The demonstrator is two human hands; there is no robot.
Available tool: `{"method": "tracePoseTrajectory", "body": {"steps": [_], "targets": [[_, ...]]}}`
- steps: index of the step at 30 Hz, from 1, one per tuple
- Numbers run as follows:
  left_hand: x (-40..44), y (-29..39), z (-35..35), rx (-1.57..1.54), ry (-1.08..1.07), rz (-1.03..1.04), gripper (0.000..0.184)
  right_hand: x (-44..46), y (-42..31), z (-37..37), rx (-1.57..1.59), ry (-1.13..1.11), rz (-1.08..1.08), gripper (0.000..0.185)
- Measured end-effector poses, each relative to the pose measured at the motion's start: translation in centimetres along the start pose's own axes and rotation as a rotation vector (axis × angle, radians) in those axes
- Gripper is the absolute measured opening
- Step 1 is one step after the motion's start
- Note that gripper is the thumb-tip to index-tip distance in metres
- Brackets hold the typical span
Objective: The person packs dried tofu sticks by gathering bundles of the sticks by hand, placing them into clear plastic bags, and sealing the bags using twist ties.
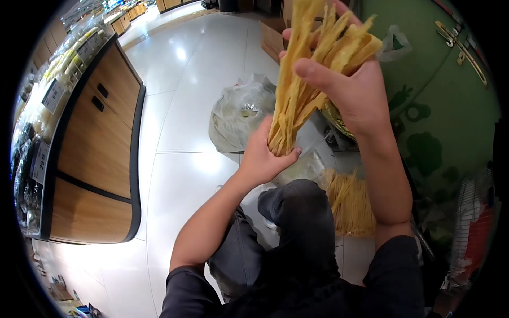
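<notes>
A shiny pale tiled floor (180, 122) is stretching across the middle of the frame, with a wooden cabinet (95, 153) standing at the left and a green panel (445, 132) filling the right side. In the upper centre, a person's 2 bare hands are holding 1 bundle of yellow strips (291, 103) upright at a slant. The left hand (260, 159) is closing around its lower end, thumb and fingers clamped on the strips. The right hand (350, 90) is curling around the upper part, the thumb crossing the near side and the fingers partly hiding behind. A clear plastic bag (230, 116) is sitting on the floor left of the bundle. At lower right of centre, a pile of thin yellow sticks (350, 206) is lying beside the person's knee (302, 204). A cardboard box (271, 40) is showing at the top.
</notes>
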State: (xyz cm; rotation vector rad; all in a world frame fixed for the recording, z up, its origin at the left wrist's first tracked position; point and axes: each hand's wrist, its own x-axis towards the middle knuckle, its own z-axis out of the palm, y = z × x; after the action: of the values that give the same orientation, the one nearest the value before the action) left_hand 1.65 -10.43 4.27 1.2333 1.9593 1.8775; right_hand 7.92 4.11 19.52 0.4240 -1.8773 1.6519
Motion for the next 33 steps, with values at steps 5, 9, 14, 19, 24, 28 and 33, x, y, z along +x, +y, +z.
{"method": "tracePoseTrajectory", "body": {"steps": [5,9,14,19,24,28,33], "targets": [[-0.1,0.3,-0.4,-0.052,-0.046,-0.094,0.061,-0.2,-2.6,3.7,-0.278,0.325,0.023,0.067],[-0.2,0.2,-0.2,-0.183,-0.059,-0.15,0.069,-0.2,-1.6,0.7,-0.109,-0.149,0.081,0.089],[0.1,0.5,-0.7,-0.154,-0.034,-0.152,0.073,-0.8,2.0,-0.2,-0.193,-0.196,0.054,0.088],[0.2,0.4,-1.0,-0.162,-0.026,-0.161,0.072,-1.8,3.7,-0.9,-0.269,-0.195,0.097,0.086],[0.3,0.4,-1.0,-0.188,-0.017,-0.124,0.068,-1.8,3.8,-1.5,-0.306,-0.27,0.245,0.084],[0.4,1.3,-1.1,-0.149,-0.035,-0.182,0.068,-2.1,4.3,-1.3,-0.296,-0.373,0.272,0.087],[0.4,0.4,-0.8,-0.208,0.07,-0.006,0.066,-3.6,5.4,-3.0,-0.321,-0.394,0.061,0.09]]}}
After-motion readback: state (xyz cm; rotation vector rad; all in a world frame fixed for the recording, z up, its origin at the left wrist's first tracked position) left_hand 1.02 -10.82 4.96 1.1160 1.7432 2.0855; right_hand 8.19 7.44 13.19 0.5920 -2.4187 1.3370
